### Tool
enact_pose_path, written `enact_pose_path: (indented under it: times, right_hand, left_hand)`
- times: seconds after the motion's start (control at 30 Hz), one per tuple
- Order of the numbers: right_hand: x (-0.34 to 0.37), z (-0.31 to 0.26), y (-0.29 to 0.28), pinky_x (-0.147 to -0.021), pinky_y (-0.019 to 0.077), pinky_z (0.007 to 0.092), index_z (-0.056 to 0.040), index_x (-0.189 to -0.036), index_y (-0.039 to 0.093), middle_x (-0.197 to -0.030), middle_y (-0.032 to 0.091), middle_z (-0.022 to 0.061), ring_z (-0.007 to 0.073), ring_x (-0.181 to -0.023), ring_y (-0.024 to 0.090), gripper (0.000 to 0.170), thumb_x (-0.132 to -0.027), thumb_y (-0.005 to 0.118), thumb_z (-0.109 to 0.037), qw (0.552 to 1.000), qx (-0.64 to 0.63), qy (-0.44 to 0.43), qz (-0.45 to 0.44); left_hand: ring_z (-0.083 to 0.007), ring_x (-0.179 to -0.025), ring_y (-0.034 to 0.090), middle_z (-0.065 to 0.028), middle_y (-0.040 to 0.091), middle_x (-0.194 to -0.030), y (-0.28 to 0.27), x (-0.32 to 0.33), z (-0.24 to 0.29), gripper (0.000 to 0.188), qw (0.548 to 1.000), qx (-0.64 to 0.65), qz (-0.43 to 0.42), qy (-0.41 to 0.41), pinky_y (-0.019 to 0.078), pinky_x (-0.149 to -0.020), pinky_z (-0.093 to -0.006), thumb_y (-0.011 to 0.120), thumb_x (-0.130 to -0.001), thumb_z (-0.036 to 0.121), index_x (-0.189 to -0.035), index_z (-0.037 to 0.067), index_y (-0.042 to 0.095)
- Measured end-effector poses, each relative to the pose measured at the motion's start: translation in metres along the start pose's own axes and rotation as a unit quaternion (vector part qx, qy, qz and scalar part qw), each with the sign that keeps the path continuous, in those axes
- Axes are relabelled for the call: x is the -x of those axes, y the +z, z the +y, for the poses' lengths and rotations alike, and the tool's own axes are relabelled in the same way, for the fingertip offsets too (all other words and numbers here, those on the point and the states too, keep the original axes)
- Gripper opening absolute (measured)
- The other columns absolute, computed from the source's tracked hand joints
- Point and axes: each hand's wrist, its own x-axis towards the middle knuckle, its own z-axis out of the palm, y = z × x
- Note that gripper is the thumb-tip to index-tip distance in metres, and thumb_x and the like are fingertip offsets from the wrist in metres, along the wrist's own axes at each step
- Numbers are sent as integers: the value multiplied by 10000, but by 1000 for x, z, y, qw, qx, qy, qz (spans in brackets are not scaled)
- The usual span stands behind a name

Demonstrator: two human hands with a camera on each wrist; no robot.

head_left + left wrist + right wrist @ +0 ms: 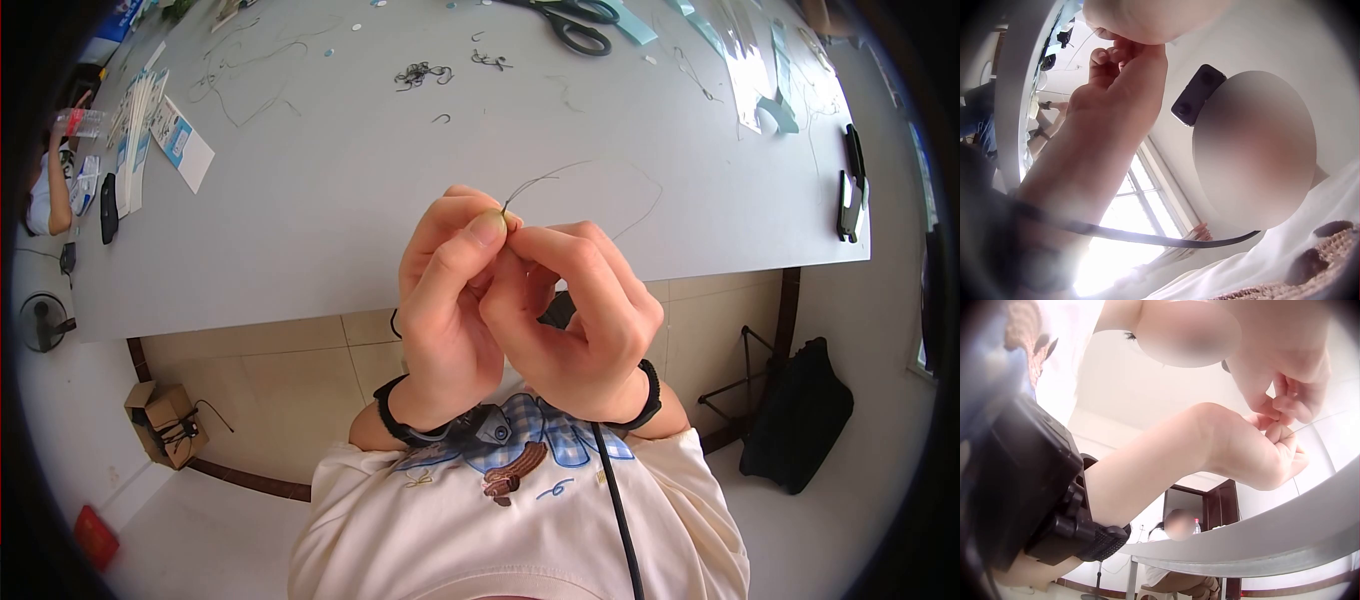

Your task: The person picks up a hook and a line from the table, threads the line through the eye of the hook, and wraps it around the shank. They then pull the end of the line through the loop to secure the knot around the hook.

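Both hands meet above the table's near edge in the head view. The left hand [448, 290] pinches a thin dark line [530, 183] between thumb and forefinger. Against it, the right hand [585, 315] has its thumb and forefinger closed at the same spot. From the fingertips the line loops up and to the right over the table. Whatever small part lies between the fingertips is hidden. In the right wrist view the fingertips of the two hands touch, with the line [1319, 422] trailing off to the right.
On the grey table [330, 200] lie small dark hooks [422, 75], black scissors [575, 25], loose line, cards [183, 143] at the left and a black stapler [852, 190] at the right edge. Another person sits past the table's left side.
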Motion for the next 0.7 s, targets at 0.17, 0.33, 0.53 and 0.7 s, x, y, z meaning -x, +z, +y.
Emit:
enact_pose_path:
  times: [0.17, 0.33, 0.53, 0.7]
  right_hand:
    - [-1, 2, 0, -403, 402, 214, -17, -788, 580, -614, 507, 22, 107, -469, 494, 192, -617, 654, 27, 1000, -7, -13, 15]
    - [-1, 2, 1, -396, 390, 216, -20, -768, 581, -575, 486, 12, 100, -452, 482, 171, -615, 648, 19, 1000, -5, -10, 22]
    - [0, 2, -1, -389, 379, 214, -27, -746, 580, -562, 487, 12, 97, -443, 479, 139, -627, 643, 9, 1000, -16, -8, 4]
    - [2, -1, -1, -392, 393, 225, -11, -758, 573, -589, 506, 24, 106, -453, 492, 147, -629, 633, 28, 999, -27, 20, -2]
  left_hand:
    - [-92, -601, 470, -6, 476, -769, 2, 0, -1, 109, 1000, -6, 0, 7, 394, -528, -232, 483, -855, 106, -813, 27, 547]
    - [-71, -602, 467, 2, 478, -772, 2, 0, 0, 109, 1000, -24, 7, 17, 375, -528, -210, 490, -851, 113, -805, 33, 549]
    - [-43, -593, 394, 13, 454, -770, 0, 0, -1, 101, 998, -49, 28, 18, 337, -550, -181, 507, -834, 120, -804, 35, 551]
    - [-31, -589, 364, 13, 440, -765, 1, -2, 0, 96, 997, -58, 35, 28, 324, -564, -175, 514, -826, 121, -804, 36, 554]
